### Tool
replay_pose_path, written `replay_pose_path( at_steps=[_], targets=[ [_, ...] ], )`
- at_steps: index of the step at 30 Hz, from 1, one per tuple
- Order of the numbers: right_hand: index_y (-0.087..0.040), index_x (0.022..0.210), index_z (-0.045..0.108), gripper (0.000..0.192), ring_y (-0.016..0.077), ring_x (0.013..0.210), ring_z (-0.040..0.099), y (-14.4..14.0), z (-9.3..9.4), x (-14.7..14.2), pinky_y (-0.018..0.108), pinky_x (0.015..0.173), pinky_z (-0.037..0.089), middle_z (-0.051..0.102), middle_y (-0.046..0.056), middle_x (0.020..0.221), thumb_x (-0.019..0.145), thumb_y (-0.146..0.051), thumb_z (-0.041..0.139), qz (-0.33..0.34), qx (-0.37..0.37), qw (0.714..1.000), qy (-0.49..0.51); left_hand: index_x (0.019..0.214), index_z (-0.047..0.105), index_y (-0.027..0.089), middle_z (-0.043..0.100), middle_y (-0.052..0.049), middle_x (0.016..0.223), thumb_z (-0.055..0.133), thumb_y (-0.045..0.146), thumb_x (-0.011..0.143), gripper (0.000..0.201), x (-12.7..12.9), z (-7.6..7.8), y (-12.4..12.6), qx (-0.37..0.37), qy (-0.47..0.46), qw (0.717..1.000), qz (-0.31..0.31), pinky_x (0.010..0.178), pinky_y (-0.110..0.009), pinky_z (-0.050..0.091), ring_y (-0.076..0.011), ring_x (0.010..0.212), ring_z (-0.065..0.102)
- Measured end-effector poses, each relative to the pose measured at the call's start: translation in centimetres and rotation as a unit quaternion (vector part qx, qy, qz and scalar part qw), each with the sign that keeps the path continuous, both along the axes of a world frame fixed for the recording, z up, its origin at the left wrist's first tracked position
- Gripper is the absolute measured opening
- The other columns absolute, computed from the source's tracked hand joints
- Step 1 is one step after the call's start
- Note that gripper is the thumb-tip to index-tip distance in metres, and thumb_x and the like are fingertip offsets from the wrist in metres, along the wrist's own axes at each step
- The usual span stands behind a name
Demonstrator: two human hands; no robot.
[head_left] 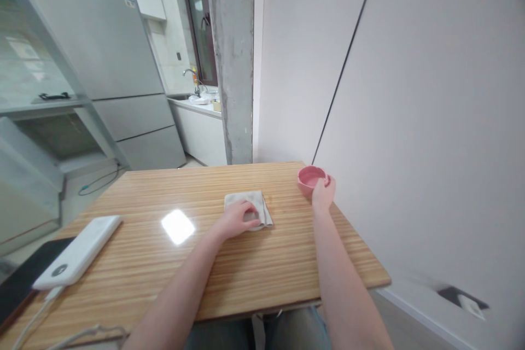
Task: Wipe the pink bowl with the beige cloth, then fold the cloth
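Presently, the soft, limp cloth (250, 205) at table (164, 262) centre is pressed flat under the spread left hand (238, 217); at two o'clock, the light, rigid bowl (310, 179) is gripped by its rim in the right hand (323, 191).

Legible text: none. Refrigerator (102, 38), far left: faint brand lettering on upper door and a coloured label at its top corner, both too small to read.

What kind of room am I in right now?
Most likely a home kitchen or dining corner: a fridge stands at left, a sink tap sits on the counter behind, and you're at a wooden table.
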State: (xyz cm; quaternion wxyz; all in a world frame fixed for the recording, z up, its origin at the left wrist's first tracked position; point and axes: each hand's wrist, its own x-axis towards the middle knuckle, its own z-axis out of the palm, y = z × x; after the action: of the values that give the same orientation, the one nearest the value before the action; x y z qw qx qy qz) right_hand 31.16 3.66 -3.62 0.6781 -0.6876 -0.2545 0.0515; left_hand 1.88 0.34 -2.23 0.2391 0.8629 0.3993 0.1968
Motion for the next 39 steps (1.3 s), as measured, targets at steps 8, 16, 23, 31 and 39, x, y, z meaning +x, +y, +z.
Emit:
replay_pose_path(
  at_steps=[8,16,23,31,39],
  targets=[
    [-0.015,0.108,0.056,0.041,0.0258,0.102,0.055,0.5,-1.3,0.2,0.039,0.093,0.040,0.061,0.013,0.111,0.074,-0.032,0.040,0.011,-0.072,0.997,0.030,0.101,0.061,0.021,0.056,-0.007,0.110,0.071,0.038,0.063,0.043,-0.4,0.2,-0.2,-0.009,0.055,0.998,-0.015,0.092,-0.036,0.038,-0.0250,0.104,0.051],
    [-0.013,0.119,0.052,0.051,0.0271,0.107,0.054,1.1,-1.9,0.4,0.040,0.094,0.040,0.058,0.016,0.117,0.073,-0.034,0.041,0.025,-0.105,0.994,0.015,0.083,0.060,0.019,0.061,-0.007,0.091,0.053,0.030,0.077,0.015,-0.2,0.4,-0.1,0.002,0.000,1.000,-0.008,0.079,-0.032,0.041,-0.0214,0.088,0.055],
    [-0.015,0.106,0.059,0.039,0.0303,0.117,0.046,1.3,-2.1,0.4,0.059,0.103,0.021,0.056,0.018,0.119,0.075,-0.023,0.037,0.001,-0.145,0.989,-0.019,0.079,0.059,0.018,0.060,-0.007,0.087,0.050,0.025,0.076,0.012,0.1,0.3,-0.2,0.019,0.005,1.000,-0.001,0.074,-0.031,0.040,-0.0208,0.083,0.055],
    [-0.013,0.115,0.056,0.042,0.0331,0.132,0.028,0.7,-1.4,0.2,0.067,0.103,0.008,0.040,0.021,0.138,0.080,-0.022,0.036,-0.027,-0.184,0.981,-0.055,0.071,0.057,0.018,0.058,-0.001,0.072,0.050,0.023,0.072,0.009,0.2,0.3,0.1,-0.044,-0.066,0.996,0.036,0.064,-0.027,0.038,-0.0158,0.068,0.051],
    [-0.018,0.101,0.059,0.037,0.0208,0.081,0.058,-1.4,2.0,-8.8,0.037,0.081,0.044,0.063,0.008,0.087,0.087,-0.047,0.040,0.319,-0.015,0.926,-0.201,0.070,0.059,0.018,0.056,0.002,0.060,0.059,0.034,0.066,0.017,-0.8,0.0,1.9,-0.249,-0.359,0.874,0.212,0.051,-0.024,0.036,-0.0121,0.055,0.049]
  ],
)
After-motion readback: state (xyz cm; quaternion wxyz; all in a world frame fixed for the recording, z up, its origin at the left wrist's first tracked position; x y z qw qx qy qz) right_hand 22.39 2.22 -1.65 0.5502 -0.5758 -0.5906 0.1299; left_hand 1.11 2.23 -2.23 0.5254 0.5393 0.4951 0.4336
